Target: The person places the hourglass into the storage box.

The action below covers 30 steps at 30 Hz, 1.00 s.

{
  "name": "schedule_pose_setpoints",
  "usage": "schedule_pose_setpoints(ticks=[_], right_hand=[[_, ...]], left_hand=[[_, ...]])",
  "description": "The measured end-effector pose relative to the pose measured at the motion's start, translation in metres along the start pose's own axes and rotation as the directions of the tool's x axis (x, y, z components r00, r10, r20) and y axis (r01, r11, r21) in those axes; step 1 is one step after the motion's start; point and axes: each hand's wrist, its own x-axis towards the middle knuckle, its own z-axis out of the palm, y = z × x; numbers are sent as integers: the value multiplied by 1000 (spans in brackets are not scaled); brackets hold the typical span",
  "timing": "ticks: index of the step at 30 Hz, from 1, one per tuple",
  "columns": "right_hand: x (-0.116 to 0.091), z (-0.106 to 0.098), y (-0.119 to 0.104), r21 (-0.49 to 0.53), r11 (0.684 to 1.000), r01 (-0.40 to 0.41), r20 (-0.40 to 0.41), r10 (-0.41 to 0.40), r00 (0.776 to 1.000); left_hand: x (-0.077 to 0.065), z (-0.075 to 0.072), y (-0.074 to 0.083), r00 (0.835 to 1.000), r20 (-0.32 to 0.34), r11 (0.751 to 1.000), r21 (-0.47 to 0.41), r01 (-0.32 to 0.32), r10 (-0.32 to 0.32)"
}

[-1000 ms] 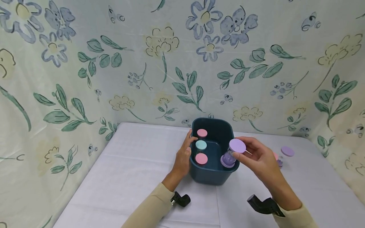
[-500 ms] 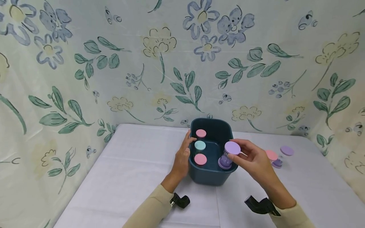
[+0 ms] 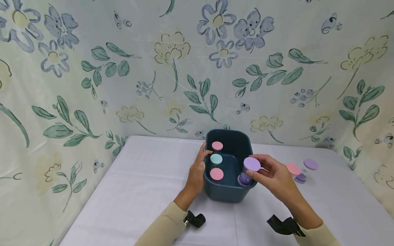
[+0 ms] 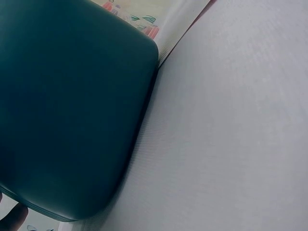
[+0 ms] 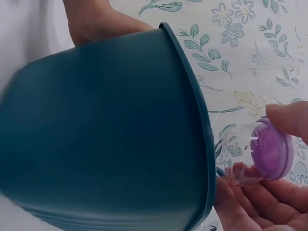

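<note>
My right hand (image 3: pixel 278 177) pinches a sand timer (image 3: pixel 252 164) by its purple top cap, with thumb and fingers on opposite sides. The timer has a clear body and purple sand; its lower end is inside the dark teal bin (image 3: pixel 227 193), at the near right corner. Whether it touches the bin floor I cannot tell. In the right wrist view the timer's purple cap (image 5: pixel 272 149) shows just beyond the bin rim. My left hand (image 3: pixel 195 172) holds the bin's left side, a finger over the rim. Along that side stand two pink-capped timers (image 3: pixel 217 174) and one teal-capped timer (image 3: pixel 216 159).
To the right of the bin, a pink-capped timer (image 3: pixel 293 168) and a purple-capped timer (image 3: pixel 311 164) stand on the white tablecloth (image 3: pixel 138 184). A flower-patterned curtain (image 3: pixel 172 85) rises behind the table and along both sides.
My right hand has moved slightly left and down, lowering the purple timer further into the bin. The pink-capped timer on the table has come into fuller view. My left hand stays on the bin.
</note>
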Motion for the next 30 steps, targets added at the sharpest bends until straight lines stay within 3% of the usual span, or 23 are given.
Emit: schedule_pose_setpoints(ticks=[8, 14, 19, 30], right_hand=[[-8, -3, 4, -108, 994, -28, -13, 26, 1000], [-12, -2, 8, -167, 986, -1, -32, -5, 999], [-8, 0, 12, -191, 981, 36, -44, -46, 998], [6, 9, 20, -219, 975, 39, -25, -45, 999]], left_hand=[[-6, 6, 0, 1000, 7, 1000, -19, 16, -16], [-10, 8, 1, 999, 13, 999, -13, 32, -32], [-9, 7, 1, 1000, 9, 1000, -8, 18, -18], [-1, 0, -1, 1000, -4, 1000, 8, -1, 1]])
